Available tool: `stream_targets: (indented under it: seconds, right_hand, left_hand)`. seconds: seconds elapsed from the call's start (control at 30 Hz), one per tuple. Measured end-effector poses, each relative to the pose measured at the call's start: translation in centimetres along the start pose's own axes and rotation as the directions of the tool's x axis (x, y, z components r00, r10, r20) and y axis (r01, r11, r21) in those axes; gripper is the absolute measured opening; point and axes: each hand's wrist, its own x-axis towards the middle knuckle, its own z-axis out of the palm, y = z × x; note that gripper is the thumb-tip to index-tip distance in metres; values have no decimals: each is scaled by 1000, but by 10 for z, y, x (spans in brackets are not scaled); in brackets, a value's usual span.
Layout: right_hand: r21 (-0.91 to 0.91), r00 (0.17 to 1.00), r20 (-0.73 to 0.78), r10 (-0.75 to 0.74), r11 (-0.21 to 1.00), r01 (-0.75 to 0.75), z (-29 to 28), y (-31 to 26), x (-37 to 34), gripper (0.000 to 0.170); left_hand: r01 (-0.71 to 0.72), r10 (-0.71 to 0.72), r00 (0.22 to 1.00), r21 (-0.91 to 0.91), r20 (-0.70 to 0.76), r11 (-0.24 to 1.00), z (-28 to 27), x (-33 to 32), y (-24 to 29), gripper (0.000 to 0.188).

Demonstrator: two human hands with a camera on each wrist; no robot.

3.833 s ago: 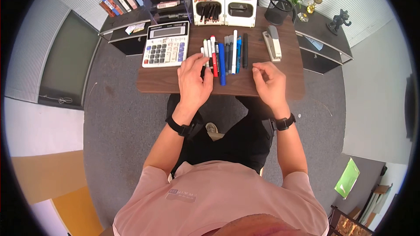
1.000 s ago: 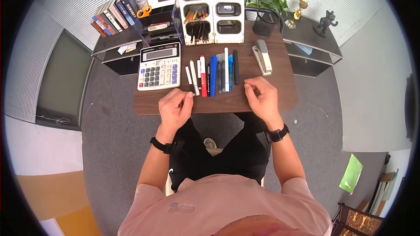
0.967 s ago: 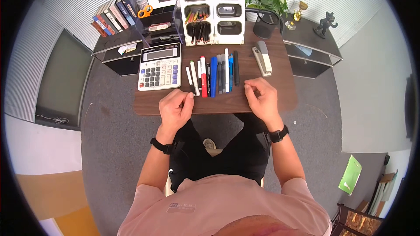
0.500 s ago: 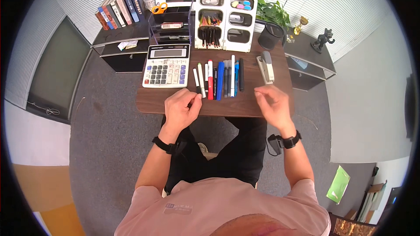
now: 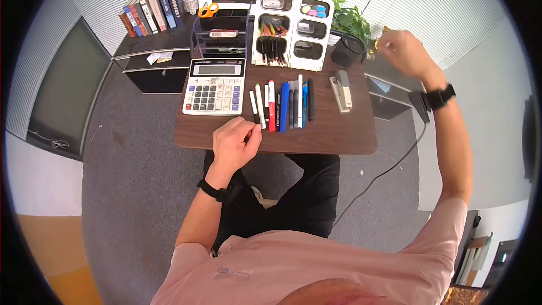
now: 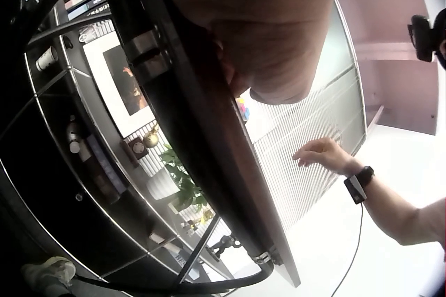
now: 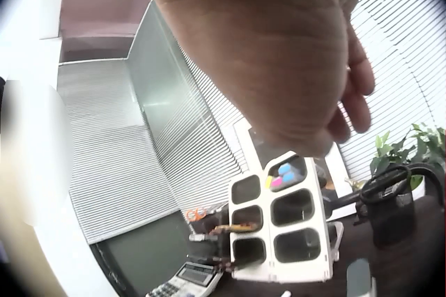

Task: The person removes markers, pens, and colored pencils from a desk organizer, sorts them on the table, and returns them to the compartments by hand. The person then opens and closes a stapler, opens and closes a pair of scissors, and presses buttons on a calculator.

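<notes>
My left hand rests at the desk's front edge, its fingers loosely curled and holding nothing. Just beyond it lies a row of pens and markers, among them a red marker, a thick blue marker and a white pen. My right hand is raised in the air past the desk's right side, fingers loosely bent with nothing in them. Nearest to it in the head view is the black mesh pen cup. The left wrist view also shows the raised right hand, apart from everything.
A calculator lies left of the pens, and a stapler to their right. At the back stand a white organizer with pencils and erasers, and a dark tray rack with orange scissors. A cable hangs from the right wrist.
My right hand has lifted off the desk's front right and swung up and outward to the right. The left hand has stayed at the front edge; the pens have not moved since half a second ago.
</notes>
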Motion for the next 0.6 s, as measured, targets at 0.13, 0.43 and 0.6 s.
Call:
stream_targets:
  seconds: [0.13,0.43,0.6]
  right_hand:
    - [155,992,-63,112,983,-101,26,15,53,26]
    - [-97,939,-300,-169,984,147,93,-30,114,41]
    - [-119,952,-263,-156,984,129,105,-36,127,41]
  left_hand:
    - [-3,3,1000,11,-3,1000,1,-1,-2,13]
    - [-27,27,1000,3,9,1000,-2,1,-3,10]
    - [-27,27,1000,12,7,1000,-1,1,-5,9]
